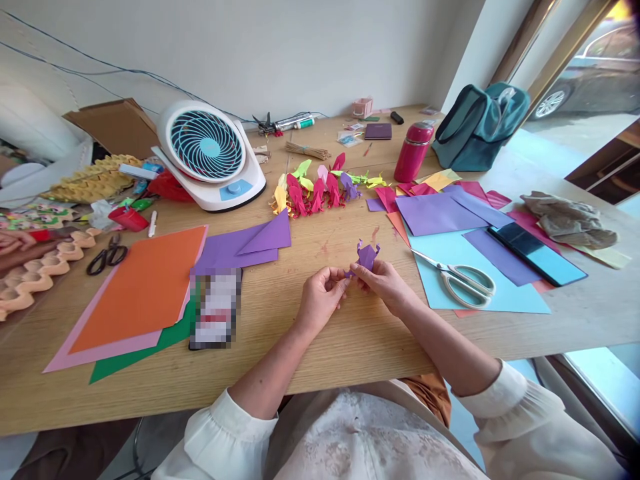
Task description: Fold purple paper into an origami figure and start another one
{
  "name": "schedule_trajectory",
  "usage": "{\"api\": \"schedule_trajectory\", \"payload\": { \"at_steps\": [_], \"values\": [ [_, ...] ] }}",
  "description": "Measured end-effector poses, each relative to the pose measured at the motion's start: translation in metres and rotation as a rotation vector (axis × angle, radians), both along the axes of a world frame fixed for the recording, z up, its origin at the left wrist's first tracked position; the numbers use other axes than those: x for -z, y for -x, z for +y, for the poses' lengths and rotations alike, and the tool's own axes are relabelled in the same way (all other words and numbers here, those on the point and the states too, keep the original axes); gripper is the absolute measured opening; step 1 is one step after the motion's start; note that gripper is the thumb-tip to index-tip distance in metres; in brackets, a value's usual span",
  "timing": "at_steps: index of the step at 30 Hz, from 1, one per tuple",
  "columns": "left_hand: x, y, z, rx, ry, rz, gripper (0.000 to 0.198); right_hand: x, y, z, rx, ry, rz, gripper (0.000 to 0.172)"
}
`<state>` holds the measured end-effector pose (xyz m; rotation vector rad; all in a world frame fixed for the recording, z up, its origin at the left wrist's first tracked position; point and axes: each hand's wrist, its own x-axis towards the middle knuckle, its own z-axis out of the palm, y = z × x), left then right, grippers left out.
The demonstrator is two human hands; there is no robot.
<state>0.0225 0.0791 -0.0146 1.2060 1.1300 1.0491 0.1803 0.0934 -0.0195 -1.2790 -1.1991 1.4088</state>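
A small purple origami figure (367,255) with thin curled limbs is held above the table between my two hands. My left hand (323,297) pinches one of its thin limbs at the left. With thumb and fingers, my right hand (385,283) grips the lower part of its body. Beyond the hands lies a cluster of folded paper figures (317,193) in red, yellow, green, pink and purple. White-handled scissors (467,283) rest on light blue paper (435,280) to the right of my right hand.
On the left are an orange sheet (145,287), purple paper (235,247), a phone (215,310) and black scissors (107,257). A fan (210,153), a pink flask (414,152) and a teal bag (480,127) stand farther back. Another person's hand (15,243) shows at far left.
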Motion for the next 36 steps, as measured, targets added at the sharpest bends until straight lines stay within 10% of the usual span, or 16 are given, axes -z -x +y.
{"api": "schedule_trajectory", "payload": {
  "at_steps": [36],
  "values": [
    [-0.006,0.006,0.004,0.002,-0.296,0.203,0.013,0.0,0.003,-0.004,-0.08,-0.093,0.039,0.038]
  ]
}}
